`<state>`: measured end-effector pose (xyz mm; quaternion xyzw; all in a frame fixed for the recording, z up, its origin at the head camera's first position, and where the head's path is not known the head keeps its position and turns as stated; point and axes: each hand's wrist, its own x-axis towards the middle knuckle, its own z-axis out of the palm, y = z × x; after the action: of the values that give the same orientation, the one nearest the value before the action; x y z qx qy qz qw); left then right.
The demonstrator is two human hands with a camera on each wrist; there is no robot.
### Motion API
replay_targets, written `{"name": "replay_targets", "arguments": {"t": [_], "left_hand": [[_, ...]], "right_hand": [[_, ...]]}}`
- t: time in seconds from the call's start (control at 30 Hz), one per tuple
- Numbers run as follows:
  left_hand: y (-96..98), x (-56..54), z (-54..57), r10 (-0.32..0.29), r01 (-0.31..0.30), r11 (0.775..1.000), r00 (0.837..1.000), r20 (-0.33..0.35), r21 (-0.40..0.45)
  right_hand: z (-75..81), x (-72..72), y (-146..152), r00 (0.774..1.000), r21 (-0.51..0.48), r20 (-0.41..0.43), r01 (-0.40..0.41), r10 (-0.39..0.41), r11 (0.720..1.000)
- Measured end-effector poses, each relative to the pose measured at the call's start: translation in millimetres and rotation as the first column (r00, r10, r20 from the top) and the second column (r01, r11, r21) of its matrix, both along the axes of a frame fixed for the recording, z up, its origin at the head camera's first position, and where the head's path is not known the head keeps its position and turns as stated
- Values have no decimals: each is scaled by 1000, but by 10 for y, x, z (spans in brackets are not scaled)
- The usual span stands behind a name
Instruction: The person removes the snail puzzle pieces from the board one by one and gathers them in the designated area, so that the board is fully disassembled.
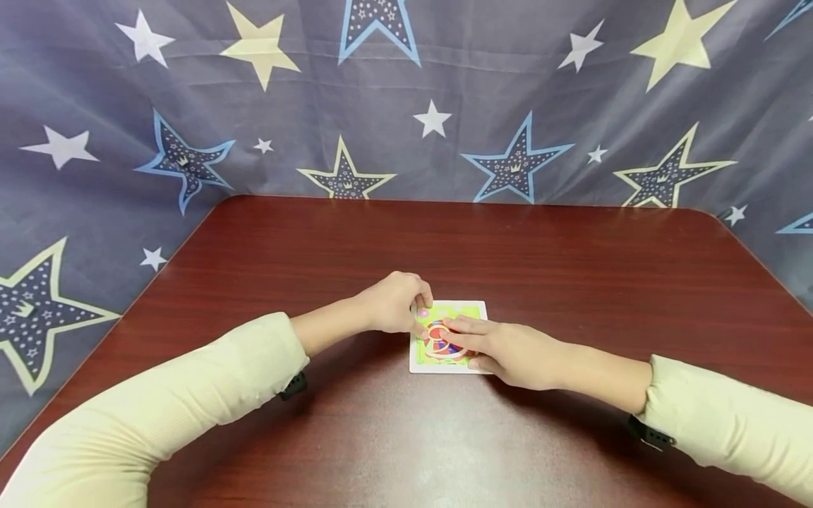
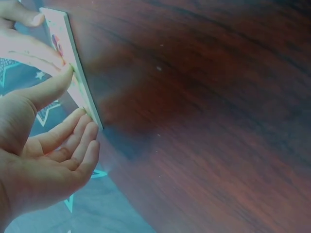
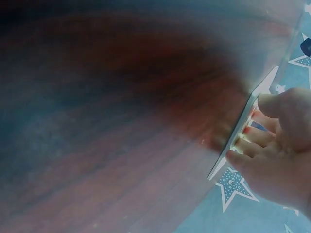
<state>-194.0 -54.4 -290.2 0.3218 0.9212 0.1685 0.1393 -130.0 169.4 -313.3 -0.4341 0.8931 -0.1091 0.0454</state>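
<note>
A thin square picture board (image 1: pixel 444 367) with a white border lies on the table, its picture lime green with a red and blue figure. My left hand (image 1: pixel 396 303) is at the board's left side, thumb and fingertips touching it near the upper left corner. In the left wrist view, a wide gap separates the left thumb (image 2: pixel 56 87) from the gently bent fingers. The right hand (image 1: pixel 524 353) rests over the board's right half with its fingers stretched across the picture, hiding part of it. In the right wrist view, the right thumb (image 3: pixel 269 104) lies by the board's edge.
The board lies on a dark red-brown wooden table (image 1: pixel 286 247) with rounded far corners. Behind and at the sides hangs a grey-blue cloth (image 1: pixel 381 99) printed with stars. Dark wrist straps (image 1: pixel 651 434) show below the pale sleeves (image 1: pixel 209 381).
</note>
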Motion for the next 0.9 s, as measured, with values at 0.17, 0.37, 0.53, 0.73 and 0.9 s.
{"name": "replay_targets", "arguments": {"t": [0.17, 0.37, 0.53, 0.73, 0.9], "left_hand": [[40, -24, 15, 29, -29, 1000, 999, 19, -9], [77, -58, 16, 128, -130, 991, 985, 116, 14], [115, -33, 28, 144, -144, 990, 977, 159, -9], [132, 1, 41, 144, -143, 989, 986, 82, -26], [130, 29, 42, 115, -115, 993, 993, 2, -33]], "right_hand": [[10, -4, -1, 1000, -2, -1, 1, -1, 1000], [11, -2, -1, 1000, -1, -3, 0, 0, 1000], [10, 0, -6, 1000, 11, -29, 0, 1, 1000], [26, 5, 9, 999, 14, -39, -8, 9, 1000], [25, 10, 18, 999, 12, -35, -8, 8, 1000]]}}
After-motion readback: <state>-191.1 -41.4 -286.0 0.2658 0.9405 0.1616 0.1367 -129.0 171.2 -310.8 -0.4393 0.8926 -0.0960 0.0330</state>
